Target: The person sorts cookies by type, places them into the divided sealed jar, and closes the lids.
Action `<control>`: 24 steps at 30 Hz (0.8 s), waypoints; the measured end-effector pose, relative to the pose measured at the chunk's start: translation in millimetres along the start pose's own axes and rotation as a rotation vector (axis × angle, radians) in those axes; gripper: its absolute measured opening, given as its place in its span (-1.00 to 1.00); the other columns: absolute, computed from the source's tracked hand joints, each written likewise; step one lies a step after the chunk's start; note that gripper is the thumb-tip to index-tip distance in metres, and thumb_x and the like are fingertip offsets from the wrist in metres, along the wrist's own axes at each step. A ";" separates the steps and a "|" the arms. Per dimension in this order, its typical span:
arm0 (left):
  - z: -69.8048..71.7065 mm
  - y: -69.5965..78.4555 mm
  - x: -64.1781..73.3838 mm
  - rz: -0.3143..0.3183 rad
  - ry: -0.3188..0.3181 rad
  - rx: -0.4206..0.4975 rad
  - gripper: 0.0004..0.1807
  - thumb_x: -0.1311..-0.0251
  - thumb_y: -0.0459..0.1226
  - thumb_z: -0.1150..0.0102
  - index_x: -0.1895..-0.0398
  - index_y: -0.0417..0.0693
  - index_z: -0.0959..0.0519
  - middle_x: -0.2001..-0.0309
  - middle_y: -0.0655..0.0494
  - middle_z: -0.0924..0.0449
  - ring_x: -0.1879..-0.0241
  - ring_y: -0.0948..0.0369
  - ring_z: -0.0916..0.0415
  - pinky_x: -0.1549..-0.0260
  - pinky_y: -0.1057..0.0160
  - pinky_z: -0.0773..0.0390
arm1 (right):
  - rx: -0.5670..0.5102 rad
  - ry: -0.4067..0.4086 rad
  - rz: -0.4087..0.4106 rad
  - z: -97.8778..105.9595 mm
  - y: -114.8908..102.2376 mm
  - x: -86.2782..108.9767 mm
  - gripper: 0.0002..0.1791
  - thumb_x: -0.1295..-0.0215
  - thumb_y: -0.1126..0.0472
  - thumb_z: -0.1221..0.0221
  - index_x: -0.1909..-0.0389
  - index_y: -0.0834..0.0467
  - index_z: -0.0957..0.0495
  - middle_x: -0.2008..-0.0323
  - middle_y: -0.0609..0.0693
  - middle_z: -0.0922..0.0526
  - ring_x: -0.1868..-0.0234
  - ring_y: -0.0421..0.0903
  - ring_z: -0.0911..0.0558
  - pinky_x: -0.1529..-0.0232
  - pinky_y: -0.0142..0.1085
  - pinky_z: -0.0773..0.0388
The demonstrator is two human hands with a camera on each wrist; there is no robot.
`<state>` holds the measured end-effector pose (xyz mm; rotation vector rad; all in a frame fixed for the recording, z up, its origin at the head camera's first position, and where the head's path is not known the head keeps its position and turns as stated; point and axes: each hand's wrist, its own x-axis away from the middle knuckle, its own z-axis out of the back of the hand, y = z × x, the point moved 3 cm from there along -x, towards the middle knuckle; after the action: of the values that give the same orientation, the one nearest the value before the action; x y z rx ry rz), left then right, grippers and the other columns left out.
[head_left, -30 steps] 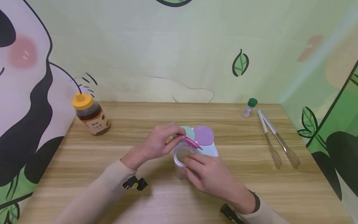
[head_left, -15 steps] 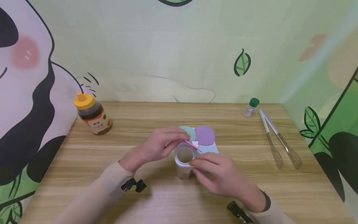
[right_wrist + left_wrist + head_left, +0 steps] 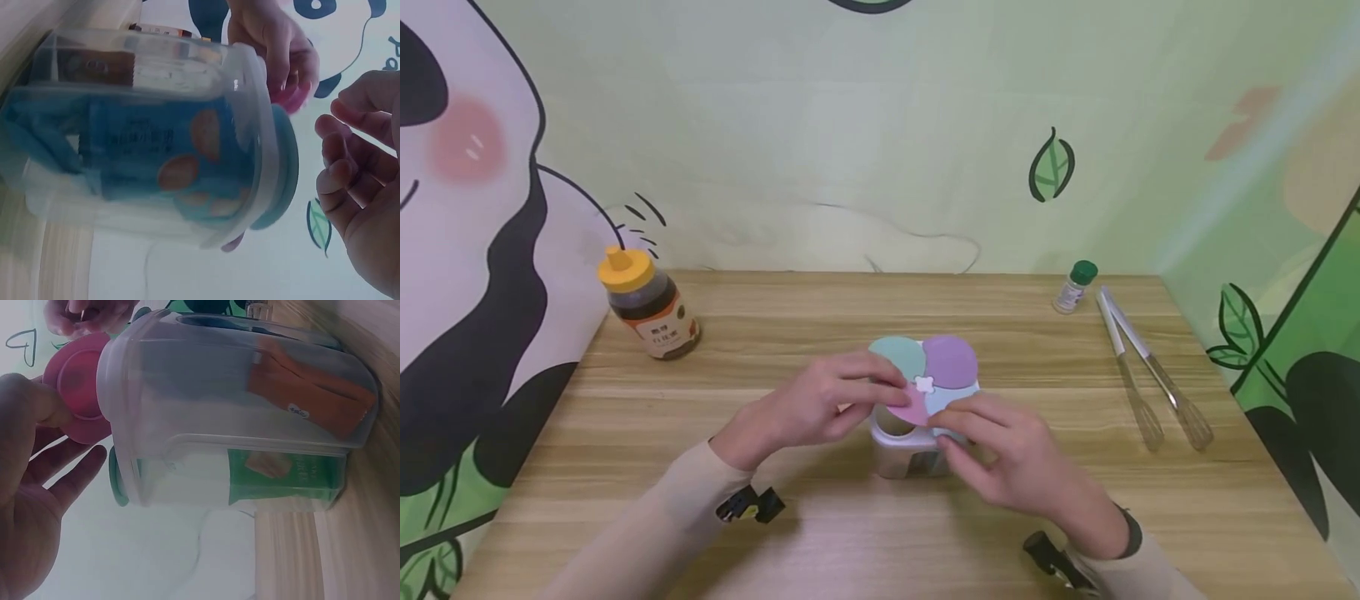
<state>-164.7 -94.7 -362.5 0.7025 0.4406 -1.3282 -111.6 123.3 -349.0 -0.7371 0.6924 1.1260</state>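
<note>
A clear storage box (image 3: 895, 462) with several compartments stands upright on the table. Its flap lids are teal (image 3: 898, 354), purple (image 3: 951, 362), light blue (image 3: 284, 169) and pink (image 3: 80, 369). My left hand (image 3: 816, 400) pinches the pink lid between thumb and fingers. That lid is tilted up, and the round opening below it partly shows. Over the light blue lid, my right hand (image 3: 1007, 454) has loosely curled fingers with nothing visible in them; the right wrist view shows it apart from the box. Inside are an orange-brown packet (image 3: 306, 394), a green packet (image 3: 281, 478) and a blue packet (image 3: 156, 144).
A honey-like squeeze bottle (image 3: 658, 312) with a yellow cap stands at the back left. At the back right are a small green-capped bottle (image 3: 1075, 287) and metal tongs (image 3: 1150, 367) lying on the table. A printed wall covering (image 3: 850, 150) rises behind.
The right hand has moved right, away from the box's opening. My left hand has lowered the pink lid from a steep tilt to nearly flat over that opening.
</note>
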 end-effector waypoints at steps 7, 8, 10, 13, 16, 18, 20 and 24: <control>-0.5 4.3 6.2 0.023 -0.016 -0.032 -0.70 -0.10 -0.50 -0.16 0.11 -0.13 -0.69 0.04 -0.05 -0.65 -0.04 0.12 -0.58 -0.14 0.28 -0.53 | 0.028 -0.014 -0.084 4.8 12.0 6.0 -0.74 -0.36 0.12 -0.11 0.22 0.21 -0.67 0.26 -0.02 -0.68 0.28 -0.12 -0.61 0.21 -0.41 -0.61; -0.9 4.6 7.4 0.027 -0.020 -0.033 -0.69 -0.09 -0.49 -0.16 0.11 -0.13 -0.69 0.03 -0.05 -0.65 -0.05 0.12 -0.57 -0.15 0.27 -0.53 | 0.033 -0.012 -0.093 5.4 14.0 6.7 -0.73 -0.37 0.10 -0.11 0.22 0.21 -0.68 0.25 -0.02 -0.67 0.28 -0.13 -0.60 0.22 -0.42 -0.59; -1.6 5.3 9.7 0.031 -0.027 -0.041 -0.69 -0.08 -0.48 -0.17 0.10 -0.13 -0.68 0.01 -0.04 -0.65 -0.08 0.12 -0.56 -0.17 0.24 -0.51 | 0.040 -0.005 -0.105 6.3 17.9 8.0 -0.72 -0.37 0.09 -0.11 0.22 0.20 -0.68 0.25 -0.02 -0.68 0.27 -0.12 -0.60 0.20 -0.42 -0.59; -3.1 6.3 12.8 0.028 -0.041 -0.063 -0.69 -0.06 -0.46 -0.19 0.09 -0.14 -0.68 -0.01 -0.02 -0.65 -0.10 0.12 -0.55 -0.19 0.23 -0.50 | 0.043 -0.008 -0.135 7.7 23.1 10.9 -0.75 -0.32 0.11 -0.15 0.23 0.20 -0.68 0.24 -0.02 -0.68 0.25 -0.11 -0.61 0.17 -0.43 -0.59; -4.5 7.8 15.4 0.025 -0.057 -0.087 -0.68 -0.04 -0.45 -0.22 0.08 -0.15 -0.68 -0.02 -0.01 -0.66 -0.12 0.12 -0.55 -0.21 0.23 -0.48 | 0.042 -0.023 -0.178 8.8 27.4 14.6 -0.80 -0.22 0.17 -0.21 0.23 0.20 -0.69 0.23 -0.02 -0.69 0.24 -0.11 -0.61 0.14 -0.45 -0.58; -5.1 8.6 16.6 0.023 -0.063 -0.093 -0.68 -0.04 -0.45 -0.22 0.08 -0.15 -0.68 -0.03 -0.01 -0.65 -0.12 0.12 -0.55 -0.22 0.23 -0.47 | 0.044 -0.043 -0.219 9.8 30.0 17.4 -0.80 -0.16 0.21 -0.25 0.22 0.19 -0.69 0.22 -0.03 -0.69 0.22 -0.13 -0.61 0.11 -0.49 -0.56; -5.8 9.0 17.6 0.021 -0.066 -0.096 -0.68 -0.03 -0.44 -0.23 0.09 -0.15 -0.68 -0.03 -0.01 -0.65 -0.13 0.12 -0.54 -0.22 0.22 -0.47 | 0.045 -0.058 -0.252 10.6 32.2 20.2 -0.79 -0.12 0.23 -0.27 0.20 0.18 -0.69 0.21 -0.03 -0.69 0.22 -0.14 -0.60 0.10 -0.52 -0.55; -7.0 8.7 19.4 0.016 -0.067 -0.095 -0.68 -0.03 -0.43 -0.24 0.08 -0.15 -0.67 -0.05 -0.02 -0.64 -0.14 0.12 -0.54 -0.22 0.20 -0.48 | 0.051 -0.069 -0.293 12.6 35.4 24.1 -0.77 -0.09 0.25 -0.29 0.19 0.17 -0.69 0.21 -0.02 -0.69 0.23 -0.16 -0.60 0.11 -0.54 -0.53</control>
<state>-151.5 -103.2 -378.6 0.5797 0.4404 -1.3035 -137.0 155.3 -366.8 -0.7268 0.5336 0.8592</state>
